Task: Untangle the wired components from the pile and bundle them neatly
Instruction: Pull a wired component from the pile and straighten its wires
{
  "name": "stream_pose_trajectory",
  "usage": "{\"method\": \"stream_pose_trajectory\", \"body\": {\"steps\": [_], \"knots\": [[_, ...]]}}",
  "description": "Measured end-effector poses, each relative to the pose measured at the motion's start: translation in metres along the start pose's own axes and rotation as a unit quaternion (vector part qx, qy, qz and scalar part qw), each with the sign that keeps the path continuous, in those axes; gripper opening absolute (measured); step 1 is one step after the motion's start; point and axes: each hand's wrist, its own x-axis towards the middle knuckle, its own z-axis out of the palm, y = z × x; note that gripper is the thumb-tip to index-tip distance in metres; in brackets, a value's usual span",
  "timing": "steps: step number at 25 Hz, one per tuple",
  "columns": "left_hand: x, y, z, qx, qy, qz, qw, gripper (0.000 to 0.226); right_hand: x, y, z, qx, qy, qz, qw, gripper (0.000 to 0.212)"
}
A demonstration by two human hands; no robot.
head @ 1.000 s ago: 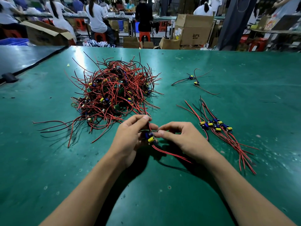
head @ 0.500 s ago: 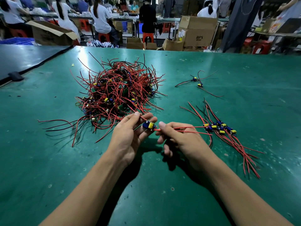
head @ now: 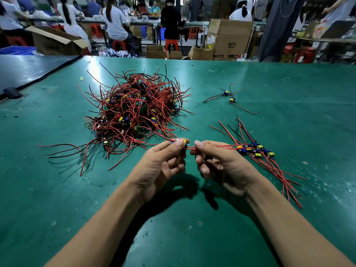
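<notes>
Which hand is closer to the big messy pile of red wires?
Left. The left hand sits just below the big tangled pile of red wires, near its lower edge; the right hand is farther right.

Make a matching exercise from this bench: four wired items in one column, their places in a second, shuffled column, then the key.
Things
1. tangled pile
2. sorted bundle
3. stray pair
4. held component

Places
A. pinched in the left hand, its red wires pulled by the right hand
B. far right of the table, beyond the bundle
C. left of centre, beyond the left hand
D. laid out just right of the right hand

Pairs: 1-C, 2-D, 3-B, 4-A
</notes>
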Motion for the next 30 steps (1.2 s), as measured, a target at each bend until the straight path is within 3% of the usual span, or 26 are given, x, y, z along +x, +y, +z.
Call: {"method": "stream_pose_trajectory", "body": {"steps": [4, 7, 11, 14, 17, 21, 30], "knots": [[0.002, -0.001, 0.0, -0.02, 0.003, 0.026, 0.999, 0.019, 0.005, 0.001, 0.003, 0.081, 0.069, 0.016, 0.994, 0.01], [0.001, -0.002, -0.001, -0.029, -0.044, 0.023, 0.998, 0.028, 0.009, 0.0, 0.004, 0.186, 0.103, 0.031, 0.977, 0.012], [-0.002, 0.001, -0.004, -0.066, -0.129, -0.024, 0.989, 0.031, 0.01, -0.003, 0.003, 0.292, 0.055, 0.041, 0.954, 0.013], [-0.002, 0.001, -0.002, -0.053, -0.117, -0.045, 0.991, 0.018, 0.006, -0.002, 0.001, 0.244, 0.029, 0.063, 0.967, 0.016], [-0.001, -0.003, -0.001, -0.005, -0.101, -0.051, 0.994, 0.031, 0.006, 0.002, 0.0, 0.184, 0.019, 0.071, 0.98, 0.024], [0.001, -0.007, 0.0, 0.033, -0.067, -0.076, 0.994, 0.018, 0.008, 0.007, -0.001, 0.059, 0.039, 0.068, 0.995, 0.032], [0.002, -0.014, -0.001, 0.153, -0.034, -0.032, 0.987, 0.027, 0.007, 0.014, -0.005, 0.003, 0.037, 0.024, 0.999, 0.021]]}}
